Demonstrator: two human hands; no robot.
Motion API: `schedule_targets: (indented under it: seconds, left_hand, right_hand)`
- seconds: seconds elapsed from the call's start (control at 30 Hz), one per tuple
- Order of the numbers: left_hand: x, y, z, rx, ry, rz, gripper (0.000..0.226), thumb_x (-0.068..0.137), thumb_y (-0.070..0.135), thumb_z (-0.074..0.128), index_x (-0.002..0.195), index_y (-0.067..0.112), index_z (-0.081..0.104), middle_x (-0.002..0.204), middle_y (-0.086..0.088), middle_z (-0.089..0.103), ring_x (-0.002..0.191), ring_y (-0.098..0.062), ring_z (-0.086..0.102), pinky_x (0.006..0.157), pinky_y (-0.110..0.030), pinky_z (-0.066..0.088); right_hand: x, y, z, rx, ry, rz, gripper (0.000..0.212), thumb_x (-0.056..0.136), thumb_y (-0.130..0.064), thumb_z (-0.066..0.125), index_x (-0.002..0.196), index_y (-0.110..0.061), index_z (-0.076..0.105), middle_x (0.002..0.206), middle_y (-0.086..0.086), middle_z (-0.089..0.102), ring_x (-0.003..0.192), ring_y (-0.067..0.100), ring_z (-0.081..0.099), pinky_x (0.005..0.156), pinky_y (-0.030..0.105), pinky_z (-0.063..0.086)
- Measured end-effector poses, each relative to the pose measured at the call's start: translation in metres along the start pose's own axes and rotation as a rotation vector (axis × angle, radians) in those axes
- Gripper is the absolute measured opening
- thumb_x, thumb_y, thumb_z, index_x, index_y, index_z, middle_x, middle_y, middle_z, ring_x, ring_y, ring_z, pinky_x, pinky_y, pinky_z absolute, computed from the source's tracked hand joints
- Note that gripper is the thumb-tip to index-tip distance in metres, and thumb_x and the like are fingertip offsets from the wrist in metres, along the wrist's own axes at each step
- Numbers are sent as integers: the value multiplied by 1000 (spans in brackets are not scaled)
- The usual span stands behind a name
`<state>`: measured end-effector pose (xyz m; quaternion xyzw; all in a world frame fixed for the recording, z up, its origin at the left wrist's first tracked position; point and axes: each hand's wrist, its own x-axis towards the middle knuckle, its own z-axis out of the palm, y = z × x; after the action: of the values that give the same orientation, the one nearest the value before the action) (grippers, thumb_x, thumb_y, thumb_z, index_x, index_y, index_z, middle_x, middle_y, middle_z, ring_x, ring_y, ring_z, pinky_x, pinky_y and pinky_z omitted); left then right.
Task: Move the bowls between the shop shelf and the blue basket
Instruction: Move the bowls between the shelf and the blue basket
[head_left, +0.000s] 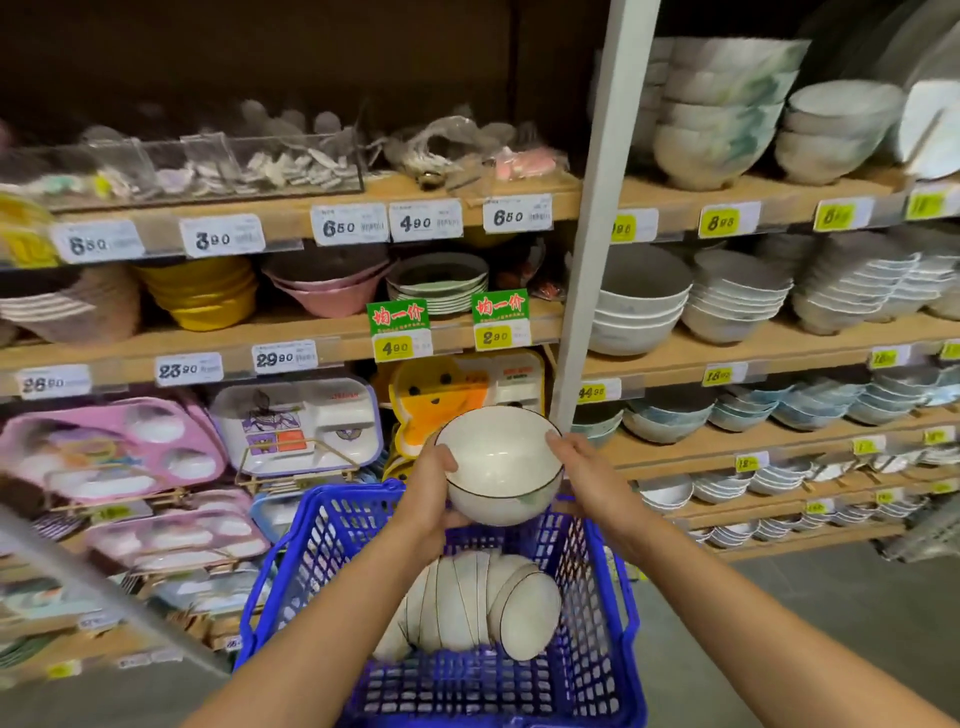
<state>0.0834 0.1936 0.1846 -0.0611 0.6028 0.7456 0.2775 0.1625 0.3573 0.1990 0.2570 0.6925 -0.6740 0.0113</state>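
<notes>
I hold a white bowl with a thin dark rim (500, 462) above the far end of the blue basket (597, 639). My left hand (428, 499) grips its left side and underside. On the bowl's right side rests my right hand (582, 478), thumb on the rim. Several white bowls (467, 608) lie nested on their sides inside the basket. The shop shelf (753, 348) to the right carries stacks of white and grey bowls (639, 306).
A white upright post (597, 234) divides the shelving. To the left are children's divided trays (296, 421), yellow bowls (202, 291) and price tags. Lower right shelves hold small blue and white dishes (779, 410). Grey floor lies at the right.
</notes>
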Motion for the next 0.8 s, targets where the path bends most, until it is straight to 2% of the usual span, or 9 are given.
schedule_targets:
  seconds: [0.13,0.2,0.23,0.3,0.37,0.47,0.53,0.67,0.8]
  left_hand:
    - [-25,30,35,10,1,56,35,83,17,39,108,29,61,105,-1,66,92,-24,61,61,-39,58]
    - [-38,42,59,2,-11,78,38,84,18,39,115,25,60,108,-4,67,96,-27,62,75,-48,57]
    - [-44,46,73,2,-18,91,38,85,20,39,118,23,59,109,-6,67,98,-30,63,82,-54,54]
    - [-56,50,104,13,-19,128,33,87,24,39,113,26,60,104,-3,68,93,-29,64,84,-56,52]
    - [-67,50,136,20,-20,160,26,88,27,39,104,28,59,100,-1,68,91,-26,64,75,-52,57]
    - [-80,43,185,41,-27,210,20,90,29,40,101,29,57,104,-3,66,93,-26,63,54,-39,57]
    - [-88,36,216,41,-29,231,19,90,31,41,100,29,58,101,-3,67,90,-25,64,52,-35,55]
    - [-98,23,279,0,-10,298,24,88,28,44,98,23,64,100,-4,72,87,-21,63,67,-31,49]
    - [-102,22,333,-89,-7,299,24,88,27,44,97,19,64,97,-8,72,91,-28,63,74,-37,47]
  right_hand:
    - [-3,-30,-10,205,12,-252,33,101,-40,39,130,-32,51,129,-7,57,115,10,55,85,30,50]
    - [-9,-46,-26,282,60,-352,29,101,-27,39,124,-29,57,127,-3,60,116,13,55,92,31,48]
    - [-14,-54,-37,324,79,-377,30,100,-23,39,121,-28,59,124,-1,62,114,15,57,90,32,48]
    - [-25,-67,-62,409,112,-368,33,97,-18,39,118,-26,63,119,3,65,108,19,59,79,32,49]
    - [-38,-77,-90,459,140,-358,35,95,-15,38,117,-23,64,116,5,66,102,20,61,74,33,49]
    - [-54,-83,-138,459,154,-373,34,95,-18,37,109,-27,67,116,7,66,106,26,61,83,39,51]
    - [-63,-85,-170,444,176,-366,34,95,-21,38,101,-30,70,116,7,66,107,27,60,85,41,52]
    - [-78,-86,-227,479,195,-354,34,94,-21,39,96,-28,73,107,4,68,97,23,63,66,30,52]
    - [-85,-92,-271,501,231,-339,34,94,-21,37,110,-24,67,116,10,65,105,29,60,77,37,50]
